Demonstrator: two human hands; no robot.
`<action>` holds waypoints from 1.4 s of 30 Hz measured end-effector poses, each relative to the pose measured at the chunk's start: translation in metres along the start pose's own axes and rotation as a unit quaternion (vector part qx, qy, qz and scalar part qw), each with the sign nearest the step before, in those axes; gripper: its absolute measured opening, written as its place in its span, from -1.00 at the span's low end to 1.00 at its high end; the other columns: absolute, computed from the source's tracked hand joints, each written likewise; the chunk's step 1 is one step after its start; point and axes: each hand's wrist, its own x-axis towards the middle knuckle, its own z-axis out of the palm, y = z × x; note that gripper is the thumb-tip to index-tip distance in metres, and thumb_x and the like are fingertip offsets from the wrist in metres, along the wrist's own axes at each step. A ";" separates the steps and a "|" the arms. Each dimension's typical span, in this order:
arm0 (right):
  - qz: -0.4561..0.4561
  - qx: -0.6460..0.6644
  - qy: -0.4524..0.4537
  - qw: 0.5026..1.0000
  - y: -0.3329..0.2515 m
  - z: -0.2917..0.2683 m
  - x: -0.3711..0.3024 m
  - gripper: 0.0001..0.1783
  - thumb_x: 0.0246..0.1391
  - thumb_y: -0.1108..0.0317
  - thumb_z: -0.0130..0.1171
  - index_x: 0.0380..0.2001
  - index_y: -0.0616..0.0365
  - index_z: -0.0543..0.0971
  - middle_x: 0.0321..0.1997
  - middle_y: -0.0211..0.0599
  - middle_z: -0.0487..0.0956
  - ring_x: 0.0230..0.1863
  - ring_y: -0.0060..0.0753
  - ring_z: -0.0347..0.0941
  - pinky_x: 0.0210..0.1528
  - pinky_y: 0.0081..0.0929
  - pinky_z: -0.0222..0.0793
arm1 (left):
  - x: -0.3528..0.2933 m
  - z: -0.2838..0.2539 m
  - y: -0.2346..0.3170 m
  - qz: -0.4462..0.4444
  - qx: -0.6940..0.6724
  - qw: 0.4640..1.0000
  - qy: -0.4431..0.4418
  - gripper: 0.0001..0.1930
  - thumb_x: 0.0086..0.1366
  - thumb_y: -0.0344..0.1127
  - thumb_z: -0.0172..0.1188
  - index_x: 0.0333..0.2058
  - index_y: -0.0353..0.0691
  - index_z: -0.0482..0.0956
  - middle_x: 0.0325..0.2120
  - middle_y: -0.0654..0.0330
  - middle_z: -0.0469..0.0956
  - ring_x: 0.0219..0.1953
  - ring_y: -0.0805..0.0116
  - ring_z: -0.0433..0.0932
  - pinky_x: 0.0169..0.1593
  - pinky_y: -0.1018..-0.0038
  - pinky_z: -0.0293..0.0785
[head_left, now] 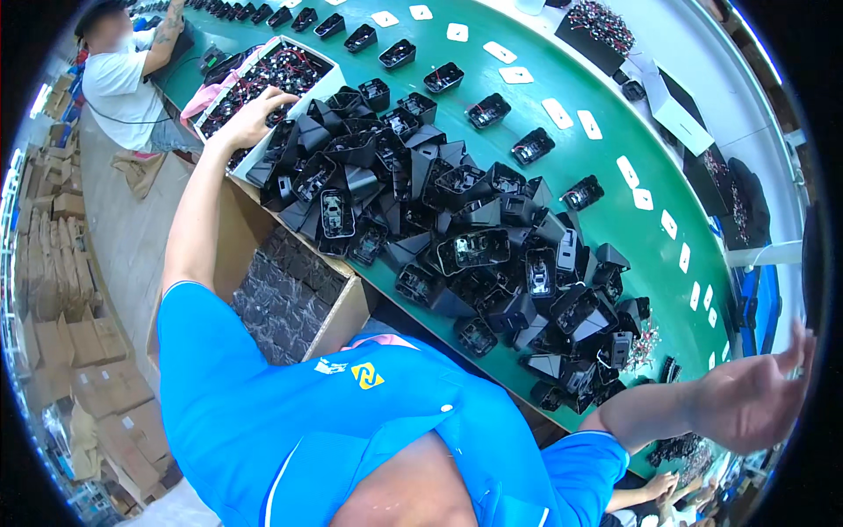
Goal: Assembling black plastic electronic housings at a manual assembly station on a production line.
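My left hand (253, 121) is at the near right rim of a white box (327, 86) filled with small wired parts (279, 72). Its fingers are stretched out and apart over the parts, and I see nothing held in them. Beside it begins a large heap of black plastic housings (474, 249), piled on the green belt (457, 119). My right hand (757, 406) is raised at the far right, away from the heap. Somewhat blurred, it shows spread fingers and nothing in the palm.
Black housings (488, 111) and white cards (557, 113) line the belt. A cardboard box (338, 321) of dark wrapped pieces stands below my left arm. One person (123, 83) sits at upper left; other people's hands (660, 485) show at lower right. Wired parts fill a bin (590, 46).
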 end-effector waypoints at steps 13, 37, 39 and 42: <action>0.449 -0.115 0.100 0.881 -0.011 -0.084 -0.162 -0.72 0.36 0.32 0.13 0.00 0.27 0.59 0.05 -0.13 0.62 0.03 -0.37 0.54 0.14 -0.46 0.50 | 0.003 -0.028 0.000 -0.126 -0.226 0.927 0.271 -0.64 0.21 -0.23 0.41 -0.01 -0.09 0.68 -0.19 0.18 0.65 -0.14 0.39 0.57 0.03 0.53 0.44; 0.564 -0.150 0.147 0.798 -0.038 -0.095 -0.225 -0.70 0.38 0.30 0.11 -0.01 0.31 0.60 0.01 -0.10 0.65 0.01 -0.35 0.58 0.12 -0.47 0.50 | 0.013 -0.053 -0.037 -0.153 -0.597 0.676 0.404 -0.76 0.32 -0.35 0.31 -0.06 -0.25 0.64 -0.18 0.22 0.68 -0.12 0.47 0.57 0.04 0.43 0.45; 0.570 -0.152 0.147 0.794 -0.039 -0.092 -0.225 -0.70 0.38 0.29 0.11 0.00 0.31 0.60 0.00 -0.10 0.65 0.00 -0.36 0.58 0.12 -0.48 0.50 | 0.014 -0.053 -0.031 -0.170 -0.574 0.701 0.387 -0.77 0.33 -0.34 0.31 -0.07 -0.21 0.65 -0.19 0.24 0.68 -0.14 0.47 0.57 0.04 0.42 0.43; 0.576 -0.155 0.148 0.789 -0.040 -0.091 -0.226 -0.69 0.38 0.29 0.11 0.00 0.31 0.60 0.00 -0.11 0.65 0.00 -0.36 0.58 0.12 -0.49 0.50 | 0.017 -0.053 -0.023 -0.184 -0.549 0.727 0.368 -0.78 0.33 -0.33 0.31 -0.07 -0.17 0.65 -0.19 0.26 0.68 -0.15 0.47 0.56 0.04 0.40 0.42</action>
